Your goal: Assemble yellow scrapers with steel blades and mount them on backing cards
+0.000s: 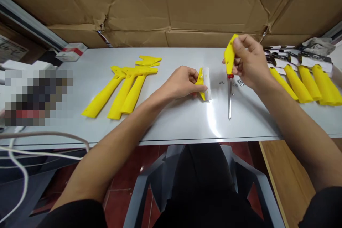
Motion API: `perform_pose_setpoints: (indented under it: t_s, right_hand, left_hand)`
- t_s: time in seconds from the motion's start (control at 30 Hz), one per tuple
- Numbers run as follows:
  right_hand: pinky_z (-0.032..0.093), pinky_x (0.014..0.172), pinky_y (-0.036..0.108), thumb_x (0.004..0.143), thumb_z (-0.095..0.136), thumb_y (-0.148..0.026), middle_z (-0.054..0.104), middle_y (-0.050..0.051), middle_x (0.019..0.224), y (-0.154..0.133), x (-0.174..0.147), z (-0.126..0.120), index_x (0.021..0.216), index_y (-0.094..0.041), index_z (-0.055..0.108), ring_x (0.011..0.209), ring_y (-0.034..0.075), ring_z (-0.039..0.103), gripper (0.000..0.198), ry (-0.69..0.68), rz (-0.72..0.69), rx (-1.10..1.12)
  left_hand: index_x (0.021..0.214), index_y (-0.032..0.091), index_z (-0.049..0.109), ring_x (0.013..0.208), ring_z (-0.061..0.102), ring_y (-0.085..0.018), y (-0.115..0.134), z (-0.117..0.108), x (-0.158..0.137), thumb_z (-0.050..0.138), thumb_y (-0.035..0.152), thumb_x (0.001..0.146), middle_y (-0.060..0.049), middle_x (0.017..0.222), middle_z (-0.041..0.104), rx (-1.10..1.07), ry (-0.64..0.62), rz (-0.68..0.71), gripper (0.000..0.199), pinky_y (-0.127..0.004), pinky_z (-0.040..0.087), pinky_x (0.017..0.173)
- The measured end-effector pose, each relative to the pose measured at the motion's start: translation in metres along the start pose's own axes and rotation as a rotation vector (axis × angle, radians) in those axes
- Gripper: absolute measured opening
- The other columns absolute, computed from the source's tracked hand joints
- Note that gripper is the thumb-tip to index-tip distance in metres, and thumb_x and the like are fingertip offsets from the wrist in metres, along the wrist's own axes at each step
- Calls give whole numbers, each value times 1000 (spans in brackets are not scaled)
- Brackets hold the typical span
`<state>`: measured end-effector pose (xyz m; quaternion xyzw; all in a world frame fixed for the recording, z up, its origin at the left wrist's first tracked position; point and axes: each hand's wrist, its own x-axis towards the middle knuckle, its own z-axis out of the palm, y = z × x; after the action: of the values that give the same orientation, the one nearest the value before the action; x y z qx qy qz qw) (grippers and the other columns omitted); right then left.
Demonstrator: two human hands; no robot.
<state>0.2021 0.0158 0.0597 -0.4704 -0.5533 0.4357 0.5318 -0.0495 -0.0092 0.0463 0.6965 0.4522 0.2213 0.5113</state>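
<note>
My left hand [185, 82] is closed on a small yellow plastic plate [200, 76], thumb on top. Against that plate's right side lies a thin pale strip [206, 78] with small holes, which the thumb also touches. Raised above the table, my right hand [248, 57] pinches another flat yellow plastic piece [229, 56] with holes. Just below it shows a screwdriver [230, 99], its shaft pointing towards me; its handle is mostly hidden, and I cannot tell whether my fingers touch it. Several small screws [239, 83] are scattered beside the shaft.
Yellow handles [103, 94] with flat heads lie to the left, near stacked yellow plates [148, 60]. More yellow handles [301, 83] with dark-and-white packaging [283, 57] lie at the right. A cardboard wall [171, 10] stands behind the table [173, 124]. White cables [18, 164] hang at the left.
</note>
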Motion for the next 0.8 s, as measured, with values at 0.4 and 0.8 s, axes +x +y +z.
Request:
perform_pose_setpoints:
  t_s: [0.4, 0.8]
  right_hand:
    - [53, 65, 22, 74, 92, -53, 74, 6, 90, -2, -45, 25, 115, -15, 69, 76, 9, 66, 61, -398, 65, -163]
    - [49, 59, 22, 68, 96, -55, 68, 5, 85, 13, -38, 20, 96, -12, 71, 67, 6, 59, 57, -294, 44, -168]
  left_hand:
    - [82, 18, 71, 61, 68, -15, 4, -2, -3, 88, 25, 68, -3, 75, 75, -67, 99, 36, 23, -29, 52, 58]
    - [99, 20, 74, 85, 73, -18, 2, -11, -1, 88, 24, 63, -4, 91, 79, -87, 47, 85, 39, -30, 58, 75]
